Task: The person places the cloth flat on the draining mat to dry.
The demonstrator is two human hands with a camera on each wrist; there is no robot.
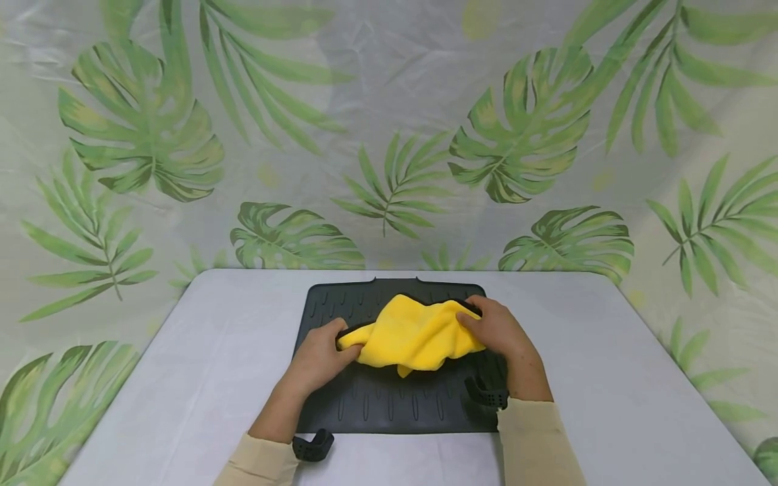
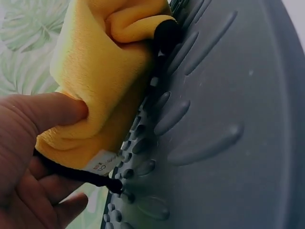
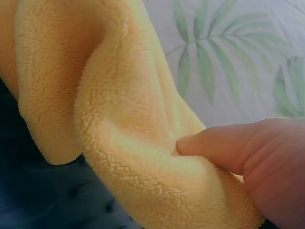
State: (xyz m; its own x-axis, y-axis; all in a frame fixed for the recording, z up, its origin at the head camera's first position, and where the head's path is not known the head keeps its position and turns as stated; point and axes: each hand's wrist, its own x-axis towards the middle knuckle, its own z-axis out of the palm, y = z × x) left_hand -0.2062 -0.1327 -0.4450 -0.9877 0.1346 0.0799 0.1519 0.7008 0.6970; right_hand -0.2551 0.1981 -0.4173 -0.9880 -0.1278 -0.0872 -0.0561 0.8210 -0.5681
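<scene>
A yellow fleecy cloth with a dark edge hangs bunched between both hands above a dark ribbed mat. The left hand pinches its left end, thumb in front; in the left wrist view that hand presses the thumb into the cloth, near a small white label. The right hand grips the right end. Seen from the right wrist, the right thumb presses into the folds of the cloth, and the other fingers are hidden.
A white table lies under the mat. Behind it hangs a pale curtain printed with green leaves. Black wrist mounts sit at the left wrist and the right wrist.
</scene>
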